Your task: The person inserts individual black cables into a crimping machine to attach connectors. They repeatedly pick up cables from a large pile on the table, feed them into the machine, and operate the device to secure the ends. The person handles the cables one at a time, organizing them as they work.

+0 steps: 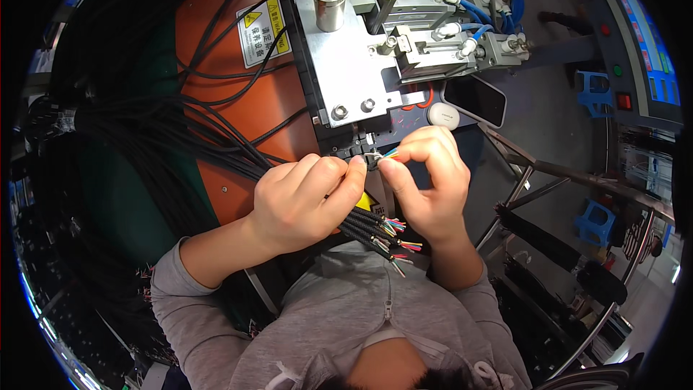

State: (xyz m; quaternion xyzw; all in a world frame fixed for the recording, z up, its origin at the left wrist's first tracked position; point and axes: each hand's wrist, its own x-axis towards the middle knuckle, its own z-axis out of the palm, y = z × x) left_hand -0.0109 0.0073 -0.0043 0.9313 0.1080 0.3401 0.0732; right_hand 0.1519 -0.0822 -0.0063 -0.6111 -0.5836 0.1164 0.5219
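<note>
Both my hands meet in front of a metal machine fixture. My left hand (303, 191) is closed, thumb and forefinger pinching near the end of a black cable whose body is mostly hidden by the hand. Closed in a pinch, my right hand (431, 180) grips thin coloured wires (390, 153), blue and orange among them, with a pale wire running toward the left fingertips. Below the left hand lies a bundle of black braided cables (361, 224), their ends fanning out into bare coloured wires. Just beyond the fingertips is a small black clamp block (354, 150).
The machine's steel plate (354, 65) and pneumatic cylinders with blue hoses (469, 11) stand ahead. Many black cables (173, 119) cross the orange panel at left. A phone (476, 100) and a round white case (442, 115) lie right of the fixture. A control screen (653, 58) stands far right.
</note>
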